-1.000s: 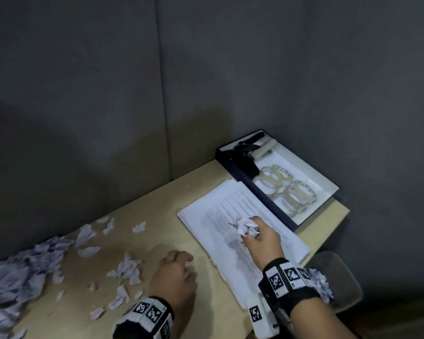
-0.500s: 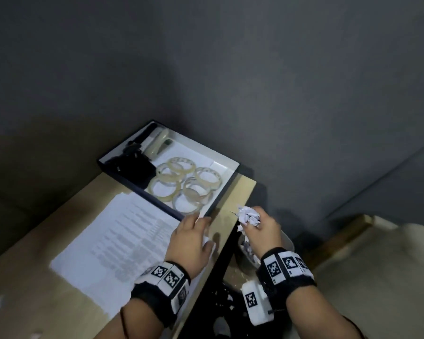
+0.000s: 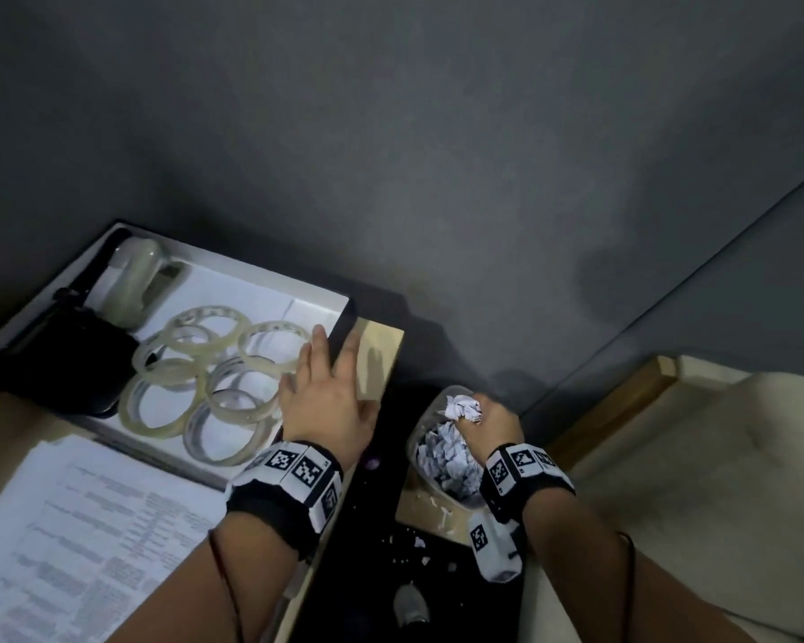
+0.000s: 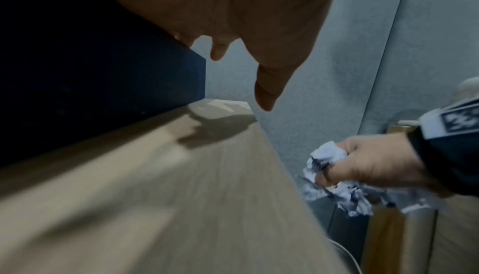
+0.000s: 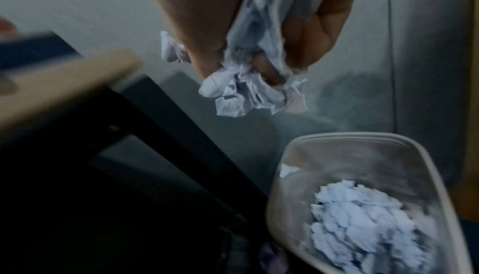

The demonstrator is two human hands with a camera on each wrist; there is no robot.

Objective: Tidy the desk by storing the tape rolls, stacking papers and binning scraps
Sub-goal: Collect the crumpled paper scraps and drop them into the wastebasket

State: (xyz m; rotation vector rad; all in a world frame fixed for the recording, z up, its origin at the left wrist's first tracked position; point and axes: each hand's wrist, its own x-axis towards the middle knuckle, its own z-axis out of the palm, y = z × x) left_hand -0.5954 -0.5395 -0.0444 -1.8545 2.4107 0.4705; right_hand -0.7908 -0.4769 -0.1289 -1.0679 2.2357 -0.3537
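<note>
My right hand (image 3: 486, 417) grips a wad of crumpled paper scraps (image 3: 461, 407) (image 5: 252, 92) (image 4: 321, 161) directly above the clear plastic bin (image 3: 418, 438) (image 5: 342, 141), which holds more white scraps (image 3: 446, 457) (image 5: 362, 217). My left hand (image 3: 326, 387) lies with straight fingers over the right corner of the dark blue box (image 3: 344, 320) (image 4: 103, 73), holding nothing. Several clear tape rolls (image 3: 196, 364) lie inside the box. A stack of printed papers (image 3: 80, 526) sits on the desk at lower left.
The box also holds a tape dispenser (image 3: 133, 283) and a black object (image 3: 66, 359). The wooden desk (image 3: 377, 359) ends just right of my left hand. The bin stands on a lower surface beside the desk, with small scraps (image 3: 418, 542) below. A cream cushion (image 3: 715, 457) lies right.
The view swung right from the scrap pile to the desk's end. My right hand carried the wad off the desk to over the bin. My left hand moved from the desk onto the box corner.
</note>
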